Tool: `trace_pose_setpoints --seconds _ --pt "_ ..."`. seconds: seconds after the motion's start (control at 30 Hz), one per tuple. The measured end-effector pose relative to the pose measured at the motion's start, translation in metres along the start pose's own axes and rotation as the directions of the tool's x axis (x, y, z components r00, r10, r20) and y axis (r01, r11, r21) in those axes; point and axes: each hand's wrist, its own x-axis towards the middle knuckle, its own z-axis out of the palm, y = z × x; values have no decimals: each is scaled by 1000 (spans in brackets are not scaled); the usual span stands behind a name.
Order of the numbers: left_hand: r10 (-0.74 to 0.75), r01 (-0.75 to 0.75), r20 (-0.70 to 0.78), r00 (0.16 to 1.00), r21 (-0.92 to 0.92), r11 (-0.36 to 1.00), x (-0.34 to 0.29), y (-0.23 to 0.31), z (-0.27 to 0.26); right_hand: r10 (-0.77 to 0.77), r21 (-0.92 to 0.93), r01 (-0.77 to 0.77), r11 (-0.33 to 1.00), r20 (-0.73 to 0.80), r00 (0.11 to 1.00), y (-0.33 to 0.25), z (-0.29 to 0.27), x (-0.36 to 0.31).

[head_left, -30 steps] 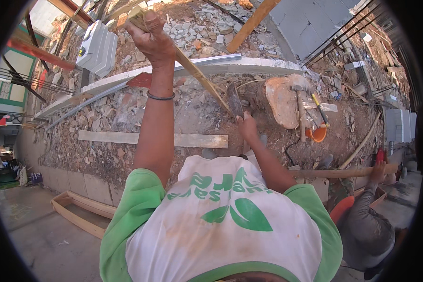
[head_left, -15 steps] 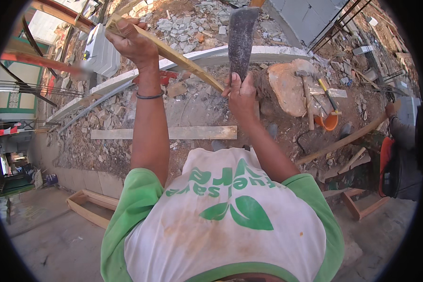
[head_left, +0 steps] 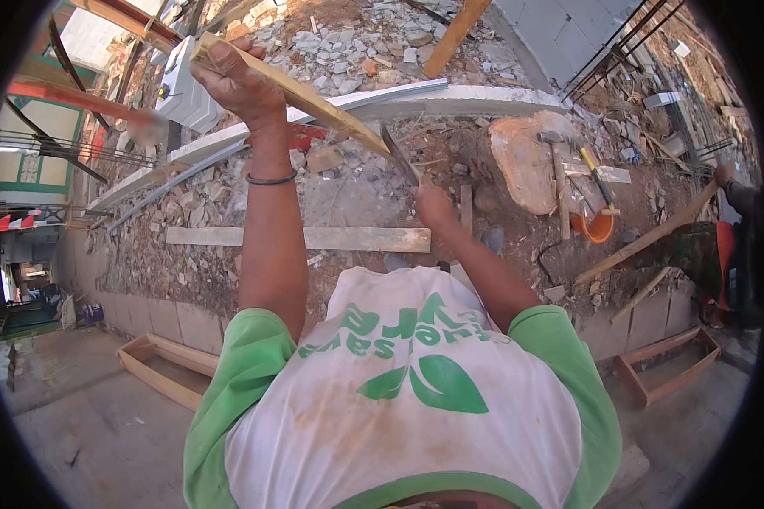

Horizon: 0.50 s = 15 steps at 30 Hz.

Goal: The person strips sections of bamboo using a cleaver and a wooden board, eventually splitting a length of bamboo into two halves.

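My left hand [head_left: 244,83] grips the upper end of a wooden batten [head_left: 331,114], which slants down to the right in front of me. My right hand [head_left: 435,206] is closed round the handle of a machete [head_left: 401,159]. The machete's dark blade, seen nearly edge-on, is at the batten's lower end; whether it bites into the wood I cannot tell. To the right of my right hand is a flat-topped stump [head_left: 518,165]. Resting on and against it are a hammer [head_left: 558,170] and a second hammer with a yellow and black handle [head_left: 597,176].
A flat board [head_left: 339,239] lies on the ground before me. Orange cup-like container [head_left: 598,227] beside the stump. At right, a co-worker's hand [head_left: 723,176] holds a long plank [head_left: 654,242]. Wooden frames [head_left: 165,373] lie on both sides. Rubble [head_left: 331,51] lies beyond a low concrete edge [head_left: 475,97].
The machete has swung down from upright to the batten's lower end, and my right hand has dropped slightly. My left hand stays put. The co-worker at right and their plank have shifted.
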Motion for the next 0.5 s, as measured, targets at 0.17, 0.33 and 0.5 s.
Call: trace_pose_setpoints --seconds 0.17,0.33,0.5 --pt "11 -11 37 999 1 1000 7 -7 -26 215 235 -189 953 -90 972 -1 -11 -7" --pt "-6 1 49 999 103 995 7 1 -15 167 651 -70 756 -89 982 -65 -83 -33" --pt "-8 -6 69 998 203 979 27 -19 -27 277 835 -542 91 501 820 -38 -81 -62"
